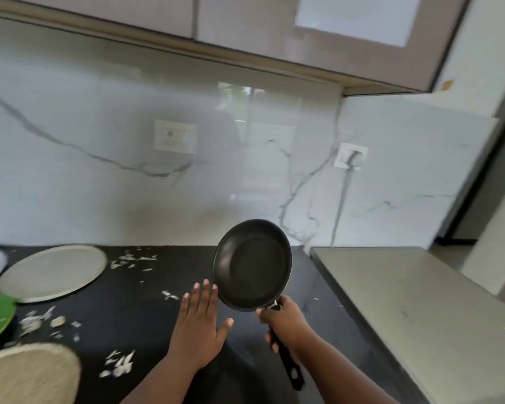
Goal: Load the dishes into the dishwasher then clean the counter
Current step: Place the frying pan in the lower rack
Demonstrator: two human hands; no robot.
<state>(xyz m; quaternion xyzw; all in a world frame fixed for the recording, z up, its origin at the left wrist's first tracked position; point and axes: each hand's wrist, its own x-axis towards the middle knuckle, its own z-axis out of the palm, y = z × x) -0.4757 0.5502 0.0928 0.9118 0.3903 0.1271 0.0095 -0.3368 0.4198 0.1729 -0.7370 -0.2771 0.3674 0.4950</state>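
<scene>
My right hand holds the black pan by its handle, up over the black counter. My left hand is flat and open beside it. A round metal plate and white scraps lie on the counter.

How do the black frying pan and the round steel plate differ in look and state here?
The frying pan is black, deep-walled and has a long handle; the steel plate is pale grey, nearly flat and has none. The pan is lifted and tilted, gripped by the right hand; the plate lies flat on the black counter, untouched. Both are round and look empty.
</scene>
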